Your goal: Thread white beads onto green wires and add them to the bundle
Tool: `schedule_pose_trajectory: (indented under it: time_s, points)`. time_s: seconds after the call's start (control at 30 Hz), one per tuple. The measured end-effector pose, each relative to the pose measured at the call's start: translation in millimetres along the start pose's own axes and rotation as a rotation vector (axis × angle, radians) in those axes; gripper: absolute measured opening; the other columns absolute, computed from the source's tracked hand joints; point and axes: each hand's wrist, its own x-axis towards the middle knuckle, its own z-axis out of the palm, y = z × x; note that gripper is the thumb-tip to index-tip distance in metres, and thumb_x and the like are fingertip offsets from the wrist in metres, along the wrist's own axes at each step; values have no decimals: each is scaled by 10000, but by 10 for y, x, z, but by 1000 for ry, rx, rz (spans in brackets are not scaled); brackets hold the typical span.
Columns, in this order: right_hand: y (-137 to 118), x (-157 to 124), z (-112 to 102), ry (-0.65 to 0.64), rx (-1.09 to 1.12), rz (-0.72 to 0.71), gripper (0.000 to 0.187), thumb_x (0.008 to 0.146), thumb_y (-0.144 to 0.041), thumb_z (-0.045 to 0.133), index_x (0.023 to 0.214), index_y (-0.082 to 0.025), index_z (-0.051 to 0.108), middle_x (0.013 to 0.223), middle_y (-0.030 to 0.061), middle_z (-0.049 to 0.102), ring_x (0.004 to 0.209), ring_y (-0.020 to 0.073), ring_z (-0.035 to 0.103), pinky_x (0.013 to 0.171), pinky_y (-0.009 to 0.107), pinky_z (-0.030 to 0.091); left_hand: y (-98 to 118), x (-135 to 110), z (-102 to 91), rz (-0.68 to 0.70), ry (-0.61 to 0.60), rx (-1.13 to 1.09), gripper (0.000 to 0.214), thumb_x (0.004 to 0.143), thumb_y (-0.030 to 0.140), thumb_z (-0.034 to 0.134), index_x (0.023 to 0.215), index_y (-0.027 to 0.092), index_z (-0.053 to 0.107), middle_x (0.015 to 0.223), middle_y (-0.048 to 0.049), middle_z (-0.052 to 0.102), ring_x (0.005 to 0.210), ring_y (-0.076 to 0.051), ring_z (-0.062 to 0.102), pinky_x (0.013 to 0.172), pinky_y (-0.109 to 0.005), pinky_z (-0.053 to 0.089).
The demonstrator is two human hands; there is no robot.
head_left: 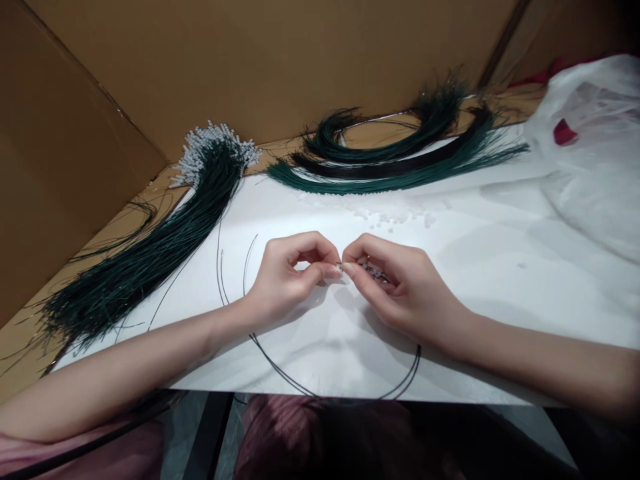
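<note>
My left hand (295, 270) and my right hand (395, 283) meet over the middle of the white board, fingertips almost touching. Thumb and forefinger of each pinch the tip of a thin dark wire, where a tiny pale bead shows. Inside the curled right fingers lie several white-beaded wire ends (375, 271), partly hidden by the palm. From that hand the dark green wires (285, 375) bend in a wide loop along the board's front edge. They pass beneath my left wrist, and their free ends stand up beyond it.
At the left lies a thick bundle of green wires (165, 253) with white-beaded tips (215, 150). Curved bundles of bare green wire (390, 175) lie at the back, beside scattered white beads (395, 208). A clear plastic bag (595, 160) covers the right side. Cardboard walls (280, 67) stand behind.
</note>
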Motion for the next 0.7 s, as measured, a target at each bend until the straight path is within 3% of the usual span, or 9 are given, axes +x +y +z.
schedule_pose_trajectory:
  time_s: [0.33,0.7]
  points:
    - [-1,-7,-3,21,0,31,117,877,-94,540,800,-180,521,626,-48,469,529,78,371,523,231,309,-17,-5,12,24,23,31,101,741,58,690,711,145,647,689,-5,649,626,-108,609,591,-207,529]
    - [-33,-16,-57,-19,186,118,106,925,-193,512,821,-175,526,609,-51,444,506,73,373,470,224,276,-17,3,-36,70,-11,6,85,774,172,735,742,149,660,714,-16,665,609,-104,599,560,-208,506]
